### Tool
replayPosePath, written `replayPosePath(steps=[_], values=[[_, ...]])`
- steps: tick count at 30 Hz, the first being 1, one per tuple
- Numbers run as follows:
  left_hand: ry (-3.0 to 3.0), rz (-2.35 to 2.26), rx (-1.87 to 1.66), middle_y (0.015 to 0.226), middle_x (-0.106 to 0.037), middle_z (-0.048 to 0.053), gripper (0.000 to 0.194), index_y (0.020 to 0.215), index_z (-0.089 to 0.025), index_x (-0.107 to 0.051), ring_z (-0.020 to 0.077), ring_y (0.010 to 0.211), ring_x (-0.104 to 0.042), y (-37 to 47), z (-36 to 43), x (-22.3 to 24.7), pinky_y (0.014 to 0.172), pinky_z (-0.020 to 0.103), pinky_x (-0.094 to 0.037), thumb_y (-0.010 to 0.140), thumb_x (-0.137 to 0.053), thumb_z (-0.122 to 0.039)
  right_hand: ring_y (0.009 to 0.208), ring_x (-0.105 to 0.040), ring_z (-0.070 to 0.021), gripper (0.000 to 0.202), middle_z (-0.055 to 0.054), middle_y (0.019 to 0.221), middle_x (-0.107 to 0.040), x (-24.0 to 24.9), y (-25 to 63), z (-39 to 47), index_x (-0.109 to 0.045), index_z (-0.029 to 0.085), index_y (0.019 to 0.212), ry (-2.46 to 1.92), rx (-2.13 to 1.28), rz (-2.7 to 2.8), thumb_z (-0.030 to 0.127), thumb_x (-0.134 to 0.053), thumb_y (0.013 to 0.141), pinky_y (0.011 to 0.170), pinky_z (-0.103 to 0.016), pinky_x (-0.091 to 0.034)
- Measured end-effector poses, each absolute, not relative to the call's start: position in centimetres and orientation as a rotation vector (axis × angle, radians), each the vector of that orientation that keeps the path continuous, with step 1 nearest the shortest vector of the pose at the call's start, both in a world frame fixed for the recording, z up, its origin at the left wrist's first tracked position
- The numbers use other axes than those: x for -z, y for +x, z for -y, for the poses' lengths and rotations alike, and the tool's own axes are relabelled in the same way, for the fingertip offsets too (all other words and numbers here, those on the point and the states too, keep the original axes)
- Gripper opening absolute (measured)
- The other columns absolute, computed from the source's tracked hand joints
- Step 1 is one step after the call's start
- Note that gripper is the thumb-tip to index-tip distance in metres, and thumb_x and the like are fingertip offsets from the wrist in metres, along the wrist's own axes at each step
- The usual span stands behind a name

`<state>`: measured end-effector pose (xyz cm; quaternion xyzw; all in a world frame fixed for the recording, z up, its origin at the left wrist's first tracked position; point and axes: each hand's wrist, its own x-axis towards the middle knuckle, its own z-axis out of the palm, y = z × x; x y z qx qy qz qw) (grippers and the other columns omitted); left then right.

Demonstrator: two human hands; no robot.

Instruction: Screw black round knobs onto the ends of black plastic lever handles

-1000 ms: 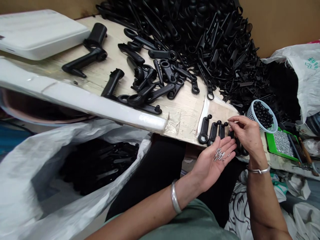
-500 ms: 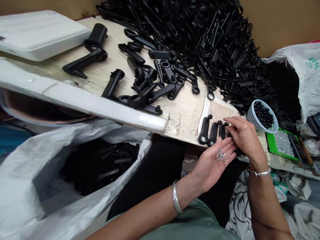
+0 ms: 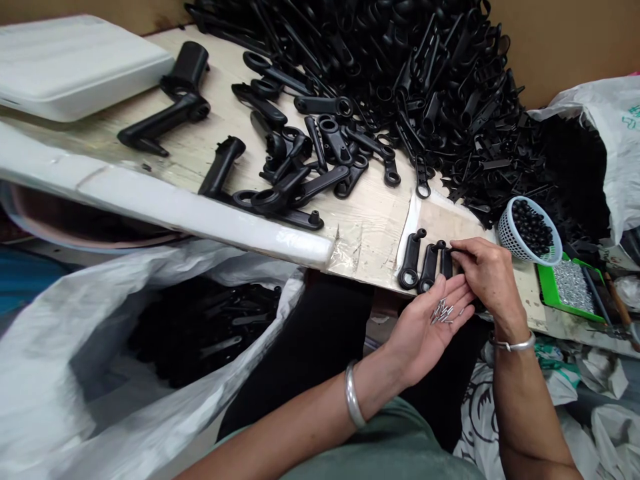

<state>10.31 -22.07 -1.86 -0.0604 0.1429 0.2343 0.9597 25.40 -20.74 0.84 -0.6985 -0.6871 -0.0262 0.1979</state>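
My left hand (image 3: 425, 330) is palm up with its fingers stretched out, and several small metal pins (image 3: 442, 312) lie loose on it. Just beyond its fingers, short black plastic crank arms stand in a row at the table edge. The leftmost crank arm (image 3: 411, 260) and the middle crank arm (image 3: 429, 267) each show a small post at the far end. My right hand (image 3: 487, 273) pinches at the far end of a third crank arm (image 3: 446, 264). Its fingertips cover that post, so whatever is between them is hidden.
A large heap of black plastic parts (image 3: 370, 60) fills the back of the table (image 3: 370, 223). To the right stand a blue basket (image 3: 509, 230) of black knobs and a green tray (image 3: 549, 287) of metal pins. A white sack (image 3: 45, 347) with black parts gapes at lower left.
My right fingertips have lowered from just past the third crank arm's post onto it and closed there. My left hand with the pins has stayed almost still.
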Motion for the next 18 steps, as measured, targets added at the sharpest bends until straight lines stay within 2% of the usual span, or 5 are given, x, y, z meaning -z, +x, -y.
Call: replayPosePath(steps=[8, 14, 18], values=[[-0.100, -0.292, -0.478, 0.143, -0.055, 0.018, 0.050, 0.137, -0.004, -0.053, 0.0244, 0.137, -0.048, 10.2, 22.0, 1.8, 0.117, 0.036, -0.036, 0.103, -0.040, -0.038, 0.087, -0.073, -0.0218, 0.020, -0.008, 0.095, -0.077, -0.7, 25.5, 20.5, -0.076, 0.017, 0.096, -1.976, 0.026, 1.908, 0.015, -0.059, 0.086, 0.082, -0.037, -0.058], [-0.113, -0.297, -0.487, 0.143, -0.054, 0.019, 0.056, 0.140, -0.002, -0.049, 0.0255, 0.137, -0.048, 9.9, 22.1, 1.4, 0.117, 0.037, -0.036, 0.103, -0.039, -0.042, 0.091, -0.073, -0.0206, 0.031, -0.007, 0.109, -0.075, -2.0, 25.2, 21.8, -0.070, 0.021, 0.118, -1.950, 0.023, 1.868, 0.018, -0.058, 0.090, 0.085, -0.038, -0.058], [-0.151, -0.283, -0.519, 0.141, -0.056, 0.019, 0.060, 0.144, -0.003, -0.044, 0.0256, 0.137, -0.048, 9.8, 21.9, 1.3, 0.117, 0.037, -0.035, 0.101, -0.040, -0.045, 0.085, -0.070, -0.0185, 0.018, -0.006, 0.099, -0.075, -3.7, 24.4, 24.6, -0.073, 0.021, 0.102, -1.902, 0.133, 1.844, 0.023, -0.058, 0.092, 0.079, -0.034, -0.057]])
